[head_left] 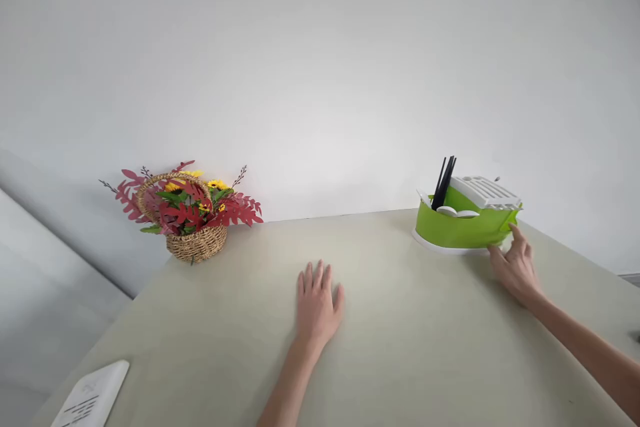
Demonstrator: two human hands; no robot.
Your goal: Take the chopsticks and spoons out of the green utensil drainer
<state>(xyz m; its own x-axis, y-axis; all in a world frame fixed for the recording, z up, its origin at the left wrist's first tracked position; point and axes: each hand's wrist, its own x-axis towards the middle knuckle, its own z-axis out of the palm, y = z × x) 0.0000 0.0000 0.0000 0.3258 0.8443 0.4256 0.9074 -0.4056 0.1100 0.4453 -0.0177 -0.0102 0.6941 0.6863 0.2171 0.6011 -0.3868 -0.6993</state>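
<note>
My left hand lies flat on the table, fingers stretched out and holding nothing. On the right, my right hand grips the near right end of a green utensil holder, thumb low by its base and a finger on its end wall. Some of its fingers are hidden. The holder stands upright on a white base and has a white slotted top. Black chopsticks stick up from its left part, beside white spoons.
A woven basket of red leaves and yellow flowers stands at the back left. At the front left lies a white pad or booklet with dark printed lines. A pale wall rises behind the table.
</note>
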